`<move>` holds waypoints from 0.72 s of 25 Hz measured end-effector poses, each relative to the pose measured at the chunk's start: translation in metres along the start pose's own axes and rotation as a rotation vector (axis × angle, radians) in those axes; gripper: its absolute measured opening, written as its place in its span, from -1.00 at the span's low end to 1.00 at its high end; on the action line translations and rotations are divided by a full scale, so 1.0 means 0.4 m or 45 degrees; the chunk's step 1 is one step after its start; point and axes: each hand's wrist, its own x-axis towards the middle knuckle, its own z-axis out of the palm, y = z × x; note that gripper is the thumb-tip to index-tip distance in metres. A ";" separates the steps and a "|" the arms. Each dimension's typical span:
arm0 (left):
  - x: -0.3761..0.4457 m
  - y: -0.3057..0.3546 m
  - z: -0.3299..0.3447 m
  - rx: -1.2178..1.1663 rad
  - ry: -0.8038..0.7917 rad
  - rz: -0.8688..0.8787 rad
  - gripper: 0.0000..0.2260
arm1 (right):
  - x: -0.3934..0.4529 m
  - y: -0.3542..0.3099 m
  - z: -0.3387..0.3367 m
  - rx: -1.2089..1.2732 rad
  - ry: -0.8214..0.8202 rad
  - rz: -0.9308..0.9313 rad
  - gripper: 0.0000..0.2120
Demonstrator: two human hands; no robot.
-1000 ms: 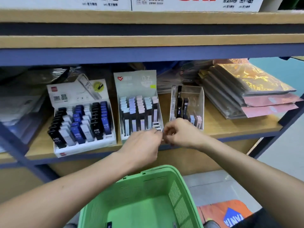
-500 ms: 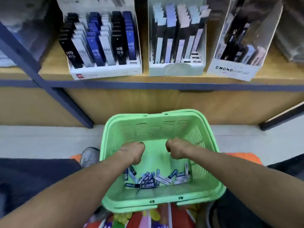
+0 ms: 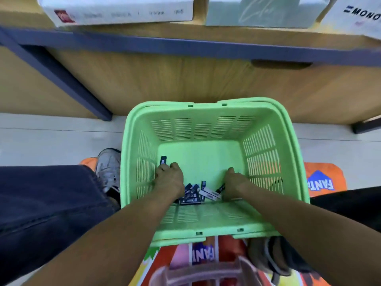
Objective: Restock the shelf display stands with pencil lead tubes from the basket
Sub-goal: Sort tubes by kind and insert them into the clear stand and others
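Both my hands are down inside the green basket point(image 3: 214, 124). My left hand point(image 3: 169, 178) is closed around a dark pencil lead tube point(image 3: 163, 161) that sticks up past my fingers near the basket's left wall. My right hand point(image 3: 234, 182) is curled over the right end of a pile of several lead tubes point(image 3: 193, 194) on the basket floor; a dark tube point(image 3: 221, 187) lies against its fingers, and whether it is gripped is hidden. Only the front edges of the display stands point(image 3: 115, 14) show at the top, on the shelf.
The blue shelf edge point(image 3: 185, 46) runs across the top, with a wooden panel below it. My left leg and a grey shoe point(image 3: 108, 168) are beside the basket. An orange printed mat point(image 3: 321, 178) and a stool top point(image 3: 206, 273) lie under and in front of me.
My view has tilted from the shelf down to the basket. Both hands dropped from the middle display stand into the basket, and my left hand has closed on a tube.
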 end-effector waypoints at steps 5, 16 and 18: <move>-0.007 -0.012 0.014 0.085 -0.084 0.274 -0.10 | 0.004 -0.024 0.026 0.197 -0.036 -0.002 0.00; 0.019 0.013 0.019 0.200 -0.003 0.490 -0.21 | 0.051 -0.092 0.043 -0.387 0.459 -0.666 -0.57; 0.028 0.012 0.023 0.150 0.048 0.453 -0.25 | 0.072 -0.085 0.020 -0.256 0.569 -0.595 -0.72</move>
